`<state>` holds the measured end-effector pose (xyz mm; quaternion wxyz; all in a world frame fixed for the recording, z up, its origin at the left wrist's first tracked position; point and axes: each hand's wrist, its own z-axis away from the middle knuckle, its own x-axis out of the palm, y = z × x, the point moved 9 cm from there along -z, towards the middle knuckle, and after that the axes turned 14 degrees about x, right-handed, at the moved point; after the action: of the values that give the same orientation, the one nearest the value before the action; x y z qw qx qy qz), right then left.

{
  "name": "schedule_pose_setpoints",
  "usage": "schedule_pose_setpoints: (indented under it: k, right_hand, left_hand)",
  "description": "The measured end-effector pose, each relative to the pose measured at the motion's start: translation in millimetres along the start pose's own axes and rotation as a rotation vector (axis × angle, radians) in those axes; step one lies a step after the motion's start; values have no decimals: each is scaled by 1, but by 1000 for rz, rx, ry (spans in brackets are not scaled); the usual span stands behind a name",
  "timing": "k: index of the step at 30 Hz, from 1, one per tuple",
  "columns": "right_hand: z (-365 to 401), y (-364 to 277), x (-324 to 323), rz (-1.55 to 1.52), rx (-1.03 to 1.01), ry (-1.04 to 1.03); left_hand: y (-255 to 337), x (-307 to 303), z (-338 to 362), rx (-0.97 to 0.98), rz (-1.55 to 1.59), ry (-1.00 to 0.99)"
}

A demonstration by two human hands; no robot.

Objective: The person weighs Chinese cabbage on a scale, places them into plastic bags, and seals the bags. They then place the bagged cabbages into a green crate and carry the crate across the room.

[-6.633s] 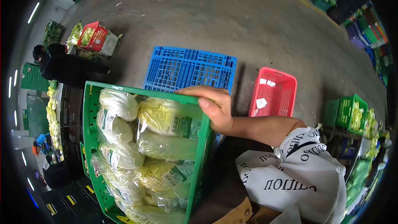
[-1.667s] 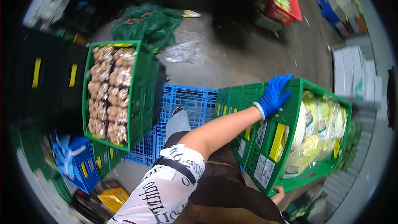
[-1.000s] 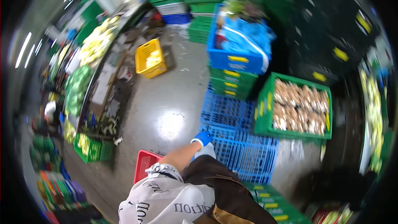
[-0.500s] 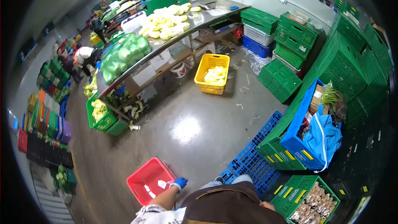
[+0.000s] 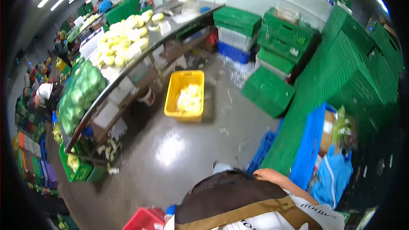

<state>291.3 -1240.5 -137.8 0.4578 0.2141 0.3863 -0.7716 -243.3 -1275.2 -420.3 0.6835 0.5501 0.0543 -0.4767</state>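
Observation:
My left hand [image 5: 171, 210], in a blue glove, shows only as a small patch at the bottom, beside the brown apron [image 5: 232, 198]. Close to it is the red crate [image 5: 142, 219], with pale scraps inside. Bare and ungloved, my right hand [image 5: 266, 174] is at the apron's right edge, its fingertips bent down out of sight. On the floor ahead stands a yellow crate [image 5: 171, 96] holding pale yellow vegetables [image 5: 190, 98], apart from both hands.
A long table [image 5: 170, 27] at left carries yellow vegetables [image 5: 123, 38] and bagged green cabbages [image 5: 83, 96]. Stacked green crates [image 5: 285, 38] line the back and right. A blue crate [image 5: 304, 153] with a light blue cloth [image 5: 332, 174] stands close at right. Scraps litter the floor.
My view has moved forward and turned right; the yellow crate is nearer and the red crate has slid to the bottom edge. My left hand is now mostly hidden, my right more visible.

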Motion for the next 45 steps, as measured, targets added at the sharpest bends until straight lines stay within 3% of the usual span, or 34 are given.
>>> schedule_pose_setpoints:
  k: [1,2,3,4,5,6,8,9,11,13,14,15,16,17,18,19,20,22,23,24,25,27,28,29,30,31,32,33,36,37,38,40,42,45]
  right_hand:
    - [-48,9,-24,60,-11,57]
    - [-101,31,-36,330,164,17]
    - [-136,18,-67,582,144,4]
    - [-177,-18,-100,597,-1,129]
    - [-213,-45,-118,490,-89,51]
    - [-230,-98,-167,323,-329,231]
    - [-263,-181,-239,205,-534,214]
    - [-267,-211,-274,147,-718,234]
    - [-300,-237,-324,16,-927,100]
    - [-362,-211,-344,178,-843,42]
    - [-398,-193,-366,255,-793,41]
    - [-429,-163,-393,200,-698,136]
    - [-470,-112,-406,155,-564,287]
    - [-490,-64,-412,408,-389,298]
    - [-505,-14,-428,659,-216,303]
    - [-515,36,-432,733,-148,97]
    - [-521,85,-426,612,-5,-143]
    - [-532,150,-452,240,-49,-128]
    - [-536,174,-468,198,-14,-117]
    - [-547,200,-482,152,44,-168]
    - [-574,245,-474,210,73,-249]
    - [-634,345,-448,341,139,-435]
    - [-669,356,-479,358,96,-376]
    - [-701,362,-514,376,54,-316]
    - [-723,309,-583,320,-74,-132]
    - [-751,259,-668,272,-244,-7]
    - [-783,244,-701,312,-86,-55]
    - [-808,228,-738,276,-122,29]
    - [-891,219,-810,234,-225,64]
    - [-916,219,-830,233,-233,52]
    - [-941,224,-850,246,-204,37]
    - [-984,236,-889,237,-141,32]
    - [-1025,256,-929,159,-137,173]
    - [-1054,289,-994,-114,-26,466]
  left_hand:
    - [-5,2,-28,-134,156,-5]
    - [1,5,-61,-189,236,-10]
    - [11,3,-88,-211,290,-18]
    - [22,1,-115,-227,344,-33]
    - [26,-5,-145,-240,411,-42]
    - [36,-11,-175,-270,495,-58]
    - [153,-105,-240,-232,419,-62]
    - [121,-102,-280,-251,433,-33]
    - [116,-140,-362,-319,463,106]
    - [106,-172,-450,-395,460,218]
    - [78,-180,-500,-417,117,121]
    - [106,-206,-546,-391,-194,35]
    - [111,-212,-599,-438,-226,-14]
    - [138,-222,-652,-308,-119,87]
    - [180,-235,-708,-257,-64,29]
    - [222,-250,-755,-139,11,64]
    - [264,-267,-790,-18,190,135]
    - [383,-331,-850,116,150,17]
    - [420,-364,-880,184,360,102]
    - [413,-390,-918,167,622,179]
    - [429,-449,-940,251,702,479]
    - [403,-544,-967,402,1312,827]
    - [398,-601,-951,642,1472,1059]
    - [387,-635,-918,743,1567,1324]
    - [379,-665,-882,869,1602,1588]
    - [351,-670,-850,732,1536,1904]
    - [327,-672,-820,525,1427,2198]
    - [326,-688,-826,628,1419,2064]
    - [378,-691,-878,385,1268,1746]
    - [393,-690,-889,343,1316,1901]
    - [371,-692,-887,441,1297,2018]
    - [350,-689,-890,439,1231,2230]
    - [344,-700,-938,293,1193,2186]
    - [323,-719,-1113,154,1223,1710]
